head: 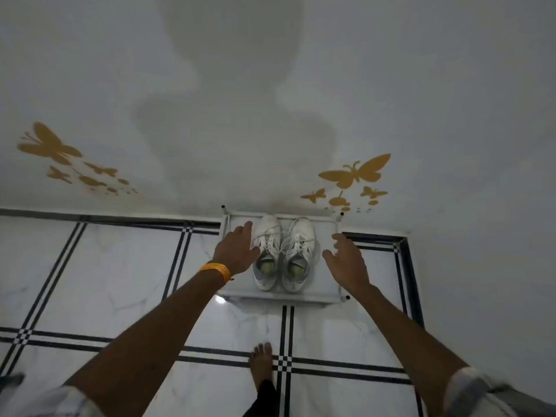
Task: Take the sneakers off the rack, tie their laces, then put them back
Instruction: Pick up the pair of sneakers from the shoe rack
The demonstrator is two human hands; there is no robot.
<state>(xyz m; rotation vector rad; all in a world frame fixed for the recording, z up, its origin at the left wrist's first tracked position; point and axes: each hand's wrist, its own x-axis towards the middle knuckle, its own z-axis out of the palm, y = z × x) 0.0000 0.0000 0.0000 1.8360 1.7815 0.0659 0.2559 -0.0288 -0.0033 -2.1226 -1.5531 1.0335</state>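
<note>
- Two white sneakers (282, 254) side by side on the top shelf of a low white rack (326, 284), toes toward the wall, heels toward the camera, inner sides touching.
- Laces (275, 239) loose and untied, strands straggling over the tongues and crossing between the two shoes.
- Yellow-green insoles showing inside both openings; grey lining at the left heel.
- No brand mark, label or writing readable on the shoes or rack; too blurred to tell.
- Left hand (237, 251) spread flat, fingers extended, thumb touching the outer side of the left sneaker; gripping nothing.
- Orange thread band (215, 269) wound around the left wrist.
- Right hand (346, 260) just beside the right sneaker, apart from it, fingers loosely curled and spread; holding nothing.
- Rack pushed against a white wall (451, 85), black caps on its corner posts.
- Golden butterfly decals (355, 174) on the wall right of the rack, a second cluster far to the left.
- Soft shadow of head and shoulders cast on the wall above the rack.
- White marble-look floor tiles (120, 266) with black double stripes and small checker squares at the crossings.
- One bare foot (261, 364) on the floor, near side of the rack.
</note>
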